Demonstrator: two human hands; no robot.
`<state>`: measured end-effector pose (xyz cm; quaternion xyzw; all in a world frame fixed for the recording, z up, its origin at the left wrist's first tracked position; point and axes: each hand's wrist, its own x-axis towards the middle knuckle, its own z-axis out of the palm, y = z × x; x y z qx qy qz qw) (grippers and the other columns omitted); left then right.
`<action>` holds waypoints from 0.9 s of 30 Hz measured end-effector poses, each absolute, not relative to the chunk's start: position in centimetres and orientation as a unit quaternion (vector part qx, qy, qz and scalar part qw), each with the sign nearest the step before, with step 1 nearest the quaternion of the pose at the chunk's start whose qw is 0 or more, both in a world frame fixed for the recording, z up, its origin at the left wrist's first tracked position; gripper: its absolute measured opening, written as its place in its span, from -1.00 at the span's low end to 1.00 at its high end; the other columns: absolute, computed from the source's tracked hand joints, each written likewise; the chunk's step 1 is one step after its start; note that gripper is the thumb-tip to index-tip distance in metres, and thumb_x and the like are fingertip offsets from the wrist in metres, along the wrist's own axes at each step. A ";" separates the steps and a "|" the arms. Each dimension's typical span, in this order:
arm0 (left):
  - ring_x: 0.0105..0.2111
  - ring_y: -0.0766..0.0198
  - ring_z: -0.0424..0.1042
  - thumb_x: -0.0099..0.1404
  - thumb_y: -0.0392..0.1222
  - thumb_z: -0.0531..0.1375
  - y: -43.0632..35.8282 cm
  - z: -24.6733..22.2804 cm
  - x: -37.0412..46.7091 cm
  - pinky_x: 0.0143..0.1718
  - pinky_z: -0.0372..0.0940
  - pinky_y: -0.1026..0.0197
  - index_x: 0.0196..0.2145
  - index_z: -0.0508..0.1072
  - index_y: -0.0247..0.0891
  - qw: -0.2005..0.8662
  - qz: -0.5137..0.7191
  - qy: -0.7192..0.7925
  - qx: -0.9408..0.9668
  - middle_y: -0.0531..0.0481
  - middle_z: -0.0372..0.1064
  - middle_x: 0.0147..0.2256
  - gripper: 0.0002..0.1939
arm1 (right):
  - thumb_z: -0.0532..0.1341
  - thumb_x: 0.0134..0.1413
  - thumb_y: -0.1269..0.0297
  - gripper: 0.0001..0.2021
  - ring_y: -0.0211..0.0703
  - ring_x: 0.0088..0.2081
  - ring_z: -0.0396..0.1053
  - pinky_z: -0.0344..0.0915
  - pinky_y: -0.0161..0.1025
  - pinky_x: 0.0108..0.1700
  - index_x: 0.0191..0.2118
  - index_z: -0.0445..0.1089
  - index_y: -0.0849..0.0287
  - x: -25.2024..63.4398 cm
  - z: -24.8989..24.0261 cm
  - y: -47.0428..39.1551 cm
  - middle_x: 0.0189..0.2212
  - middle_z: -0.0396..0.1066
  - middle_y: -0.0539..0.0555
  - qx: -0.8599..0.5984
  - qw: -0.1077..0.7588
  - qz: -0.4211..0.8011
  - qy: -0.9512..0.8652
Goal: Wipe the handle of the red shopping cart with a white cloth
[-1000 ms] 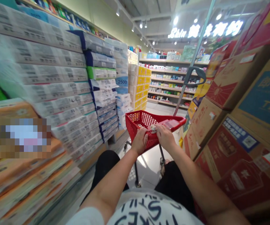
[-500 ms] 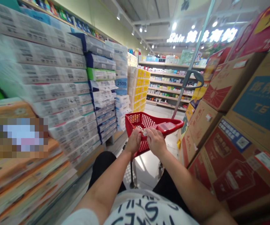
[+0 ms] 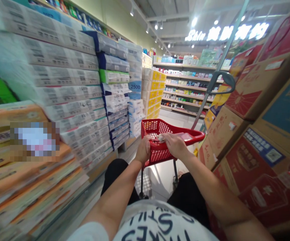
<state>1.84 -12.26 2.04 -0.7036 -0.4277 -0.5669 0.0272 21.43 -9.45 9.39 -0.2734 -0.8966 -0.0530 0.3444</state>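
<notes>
A red plastic shopping cart (image 3: 160,156) with perforated basket walls stands right in front of my knees. My left hand (image 3: 143,149) is closed on its near rim at the left corner, with the thumb on top. My right hand (image 3: 175,144) reaches over the same rim to the right, fingers bent round a small whitish thing (image 3: 161,138), too small to name. A pale pinkish panel (image 3: 185,136) sits on the cart's right part, just beyond my right hand.
Plastic-wrapped packs (image 3: 71,77) are piled high on the left, with orange packs (image 3: 29,167) nearer me. Cardboard cartons (image 3: 257,160) line the right side. A grey pole with a loop handle (image 3: 221,82) leans past the cart. Stocked shelves (image 3: 187,80) stand ahead.
My left hand has settled round the cart's rim, away from the whitish thing. My right hand has moved slightly forward over the basket with it. The whole scene has shifted right in view.
</notes>
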 end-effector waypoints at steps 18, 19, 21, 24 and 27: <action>-0.04 0.16 0.31 0.45 -0.01 -0.31 -12.6 2.4 2.1 0.05 0.23 0.01 -0.23 0.32 -0.23 0.020 -0.579 -0.434 -0.690 -0.16 0.33 -0.14 -0.52 | 0.06 0.07 0.52 -0.56 0.01 0.16 0.17 0.17 0.06 0.21 0.07 0.33 0.14 20.4 7.0 -12.7 0.05 0.33 0.15 -0.161 0.417 -0.118 -0.887; -0.04 0.16 0.31 0.45 0.00 -0.31 -12.6 2.5 2.1 0.05 0.23 0.02 -0.23 0.31 -0.23 0.018 -0.577 -0.434 -0.691 -0.16 0.33 -0.14 -0.52 | 0.07 0.05 0.53 -0.56 -0.01 0.15 0.18 0.18 0.04 0.20 0.06 0.34 0.15 20.4 6.9 -12.8 0.04 0.33 0.15 -0.161 0.425 -0.108 -0.884; -0.04 0.16 0.31 0.45 0.02 -0.32 -12.7 2.5 2.1 0.05 0.23 0.02 -0.23 0.31 -0.22 0.018 -0.573 -0.437 -0.693 -0.16 0.33 -0.14 -0.51 | 0.07 0.04 0.54 -0.57 -0.03 0.12 0.21 0.20 0.02 0.19 0.04 0.34 0.16 20.5 6.8 -12.8 0.02 0.34 0.16 -0.174 0.446 -0.092 -0.873; -0.02 0.16 0.30 0.45 0.01 -0.32 -12.6 2.3 2.1 0.05 0.23 0.02 -0.22 0.31 -0.22 0.016 -0.576 -0.442 -0.688 -0.16 0.33 -0.12 -0.52 | 0.06 0.04 0.55 -0.58 -0.02 0.12 0.20 0.18 0.02 0.19 0.03 0.33 0.18 20.6 6.8 -12.9 0.02 0.33 0.17 -0.195 0.451 -0.091 -0.866; -0.03 0.17 0.31 0.45 -0.04 -0.30 -12.7 2.2 2.2 0.04 0.24 0.02 -0.22 0.31 -0.22 0.011 -0.591 -0.441 -0.675 -0.14 0.34 -0.13 -0.55 | 0.05 0.04 0.55 -0.60 -0.02 0.12 0.19 0.16 -0.01 0.19 0.02 0.33 0.18 20.7 7.1 -12.8 0.04 0.33 0.15 -0.197 0.432 -0.094 -0.875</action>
